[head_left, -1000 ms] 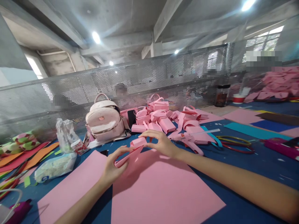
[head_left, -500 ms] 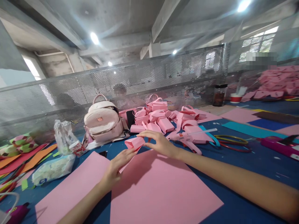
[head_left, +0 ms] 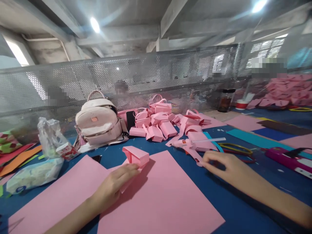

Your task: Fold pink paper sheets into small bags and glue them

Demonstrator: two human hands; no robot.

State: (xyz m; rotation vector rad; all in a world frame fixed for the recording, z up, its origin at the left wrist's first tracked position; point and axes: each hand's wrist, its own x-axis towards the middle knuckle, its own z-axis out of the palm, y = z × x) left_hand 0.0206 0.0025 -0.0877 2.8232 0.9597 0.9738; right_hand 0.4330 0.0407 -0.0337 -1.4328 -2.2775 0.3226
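Note:
My left hand [head_left: 115,183] is closed around a small folded pink paper box [head_left: 137,157], holding it above a large pink paper sheet [head_left: 163,195]. The near side of the box is partly covered by my fingers. Over to the right, my right hand [head_left: 225,165] pinches the handle end of a pink hot glue gun [head_left: 188,146] between thumb and fingers. The gun lies on the blue table, a clear glue stick jutting from its back. Beyond it sits a pile of finished-looking pink paper boxes with handles [head_left: 163,122].
A pale backpack [head_left: 97,122] stands at the back left, near plastic bags [head_left: 36,174]. Another pink sheet [head_left: 58,191] lies left. Scissors [head_left: 235,148], a purple tool [head_left: 287,159] and coloured strips lie right. A perforated metal screen [head_left: 146,74] borders the table's back.
My right hand has left the paper box and moved right to the glue gun's handle. My left hand keeps the box, now turned and a little lower. The view has shifted slightly.

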